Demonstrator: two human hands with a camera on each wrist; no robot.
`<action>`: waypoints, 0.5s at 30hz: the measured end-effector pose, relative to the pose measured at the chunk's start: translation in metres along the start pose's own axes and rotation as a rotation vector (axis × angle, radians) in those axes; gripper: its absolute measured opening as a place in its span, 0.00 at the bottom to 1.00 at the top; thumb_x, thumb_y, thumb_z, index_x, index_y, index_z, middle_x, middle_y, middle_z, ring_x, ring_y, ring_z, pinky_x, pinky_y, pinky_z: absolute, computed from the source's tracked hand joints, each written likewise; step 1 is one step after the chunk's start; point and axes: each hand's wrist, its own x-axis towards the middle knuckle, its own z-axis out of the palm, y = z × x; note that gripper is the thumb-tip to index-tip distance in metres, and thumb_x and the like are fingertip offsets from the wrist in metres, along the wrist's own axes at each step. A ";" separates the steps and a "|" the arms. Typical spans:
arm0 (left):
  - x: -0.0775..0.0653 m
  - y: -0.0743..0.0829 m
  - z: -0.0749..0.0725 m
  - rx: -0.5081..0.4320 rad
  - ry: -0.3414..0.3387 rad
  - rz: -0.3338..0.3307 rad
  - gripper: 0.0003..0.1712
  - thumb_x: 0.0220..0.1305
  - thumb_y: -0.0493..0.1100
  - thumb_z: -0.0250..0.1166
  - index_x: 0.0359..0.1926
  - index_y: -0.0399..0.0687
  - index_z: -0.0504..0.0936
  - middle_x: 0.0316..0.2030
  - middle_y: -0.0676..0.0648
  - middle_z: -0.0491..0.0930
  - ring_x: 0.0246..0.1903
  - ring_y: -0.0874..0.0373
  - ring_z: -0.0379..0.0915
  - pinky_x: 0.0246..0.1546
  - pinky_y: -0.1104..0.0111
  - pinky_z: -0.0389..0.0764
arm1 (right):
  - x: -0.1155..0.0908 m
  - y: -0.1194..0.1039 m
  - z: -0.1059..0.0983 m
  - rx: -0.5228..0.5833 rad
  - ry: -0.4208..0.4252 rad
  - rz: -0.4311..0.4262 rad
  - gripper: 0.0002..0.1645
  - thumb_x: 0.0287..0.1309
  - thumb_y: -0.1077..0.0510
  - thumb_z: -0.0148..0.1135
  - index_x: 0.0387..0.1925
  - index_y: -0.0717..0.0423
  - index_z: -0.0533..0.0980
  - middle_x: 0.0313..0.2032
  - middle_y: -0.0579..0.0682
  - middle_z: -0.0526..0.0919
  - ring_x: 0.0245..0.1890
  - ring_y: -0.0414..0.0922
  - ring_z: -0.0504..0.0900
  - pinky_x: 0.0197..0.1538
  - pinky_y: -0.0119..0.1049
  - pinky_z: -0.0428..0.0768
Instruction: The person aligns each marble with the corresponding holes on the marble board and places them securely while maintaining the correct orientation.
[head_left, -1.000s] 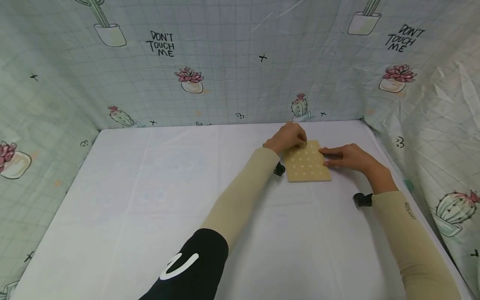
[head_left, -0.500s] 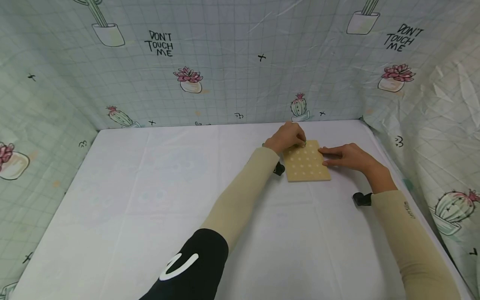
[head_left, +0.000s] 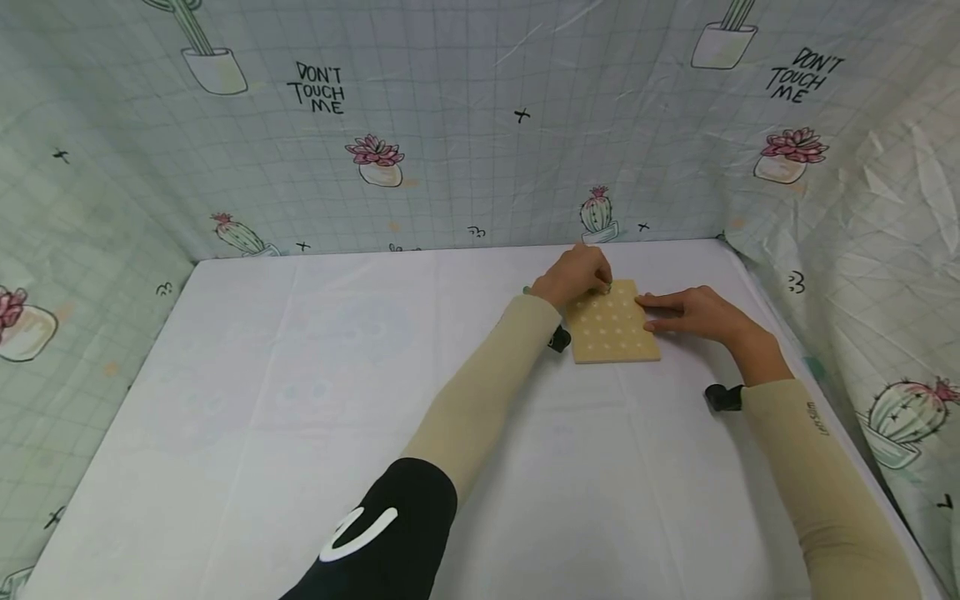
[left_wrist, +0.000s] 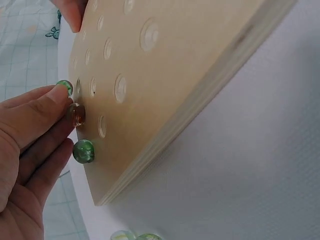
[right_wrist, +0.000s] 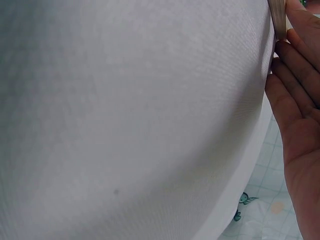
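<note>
A square wooden board [head_left: 615, 335] with rows of round hollows lies on the white table. My left hand [head_left: 576, 275] is over its far left corner. In the left wrist view, the thumb and index finger pinch a green glass marble [left_wrist: 65, 86] right at the board's face. Just below it, an amber marble [left_wrist: 78, 116] sits by the fingers, and another green marble [left_wrist: 83, 151] rests near the board's corner. My right hand [head_left: 701, 315] touches the board's right edge with its fingers stretched out. In the right wrist view only a sliver of the board's edge shows.
Two pale glass marbles, one of them greenish [left_wrist: 148, 237], lie beside the board at the bottom of the left wrist view. A white cloth covers the table [head_left: 337, 400]. Behind it hangs a curtain [head_left: 450, 100] printed with cacti, with more curtain along both sides.
Both hands and the board stay practically where they were. The whole head view has shifted very slightly.
</note>
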 end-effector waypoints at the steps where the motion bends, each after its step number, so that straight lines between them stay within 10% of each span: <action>1: 0.000 0.001 0.000 0.008 -0.003 0.004 0.12 0.66 0.42 0.69 0.50 0.49 0.90 0.50 0.53 0.86 0.48 0.64 0.78 0.46 0.78 0.78 | 0.000 0.000 0.000 0.003 0.003 -0.006 0.36 0.62 0.43 0.70 0.68 0.49 0.74 0.66 0.57 0.73 0.66 0.63 0.72 0.64 0.62 0.73; 15: 0.010 0.008 -0.002 0.144 -0.069 -0.006 0.15 0.67 0.43 0.69 0.54 0.50 0.88 0.55 0.54 0.83 0.43 0.64 0.76 0.46 0.75 0.78 | 0.001 0.004 0.000 0.012 0.005 -0.004 0.36 0.62 0.43 0.71 0.68 0.49 0.74 0.67 0.58 0.73 0.67 0.63 0.71 0.64 0.62 0.72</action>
